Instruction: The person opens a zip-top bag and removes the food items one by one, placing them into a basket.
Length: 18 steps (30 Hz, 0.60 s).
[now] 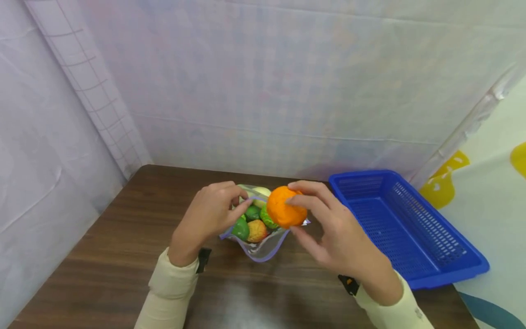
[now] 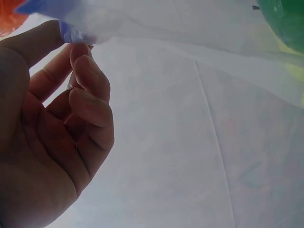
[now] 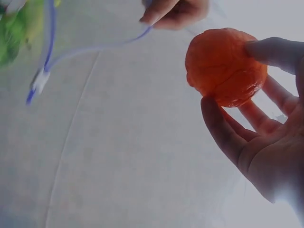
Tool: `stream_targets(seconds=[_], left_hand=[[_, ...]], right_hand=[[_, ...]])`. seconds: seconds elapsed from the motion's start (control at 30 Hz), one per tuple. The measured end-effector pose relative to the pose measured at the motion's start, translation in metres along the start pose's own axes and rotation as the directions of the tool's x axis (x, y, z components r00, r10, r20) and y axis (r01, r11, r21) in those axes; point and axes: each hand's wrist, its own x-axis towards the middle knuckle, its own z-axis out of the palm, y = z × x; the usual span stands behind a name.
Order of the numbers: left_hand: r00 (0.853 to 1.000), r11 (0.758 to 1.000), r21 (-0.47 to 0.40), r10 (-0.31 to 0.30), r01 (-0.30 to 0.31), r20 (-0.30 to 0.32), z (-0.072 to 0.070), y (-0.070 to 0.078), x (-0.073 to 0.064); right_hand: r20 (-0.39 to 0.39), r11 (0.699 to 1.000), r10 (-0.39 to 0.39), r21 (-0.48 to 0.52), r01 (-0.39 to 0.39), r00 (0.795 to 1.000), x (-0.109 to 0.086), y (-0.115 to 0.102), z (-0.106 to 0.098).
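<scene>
In the head view my right hand (image 1: 334,228) grips an orange mandarin (image 1: 283,208) between thumb and fingers, held up at the right side of a clear zip bag (image 1: 265,251). The right wrist view shows the same mandarin (image 3: 225,66) at the fingertips. My left hand (image 1: 209,212) pinches the bag's purple-edged rim between thumb and fingers; that pinch also appears in the left wrist view, at the blue-purple strip (image 2: 71,31). Inside the open bag lie a yellow-orange fruit (image 1: 257,231), dark green pieces (image 1: 240,229), a bright green bumpy one (image 1: 268,218) and a pale one (image 1: 261,193).
A blue plastic basket (image 1: 382,208) with slotted walls stands to the right on the brown wooden table (image 1: 102,256). Pale cloth (image 1: 267,91) hangs behind the table and on both sides. Dark straps circle both wrists.
</scene>
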Motion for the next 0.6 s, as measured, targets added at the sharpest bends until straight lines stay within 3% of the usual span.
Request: stream_targets(seconds=[0.27, 0.6], left_hand=[[1.0, 1.0, -0.01, 0.0, 0.0, -0.008, 0.0, 0.001, 0.0], [1.0, 1.0, -0.01, -0.012, 0.012, 0.009, 0.0, 0.002, 0.0]], right_hand=[[0.156, 0.99, 0.019, -0.143, 0.004, 0.988, 0.001, 0.029, -0.022], [0.23, 0.973, 0.115, -0.224, -0.063, 0.966, -0.006, 0.069, -0.034]])
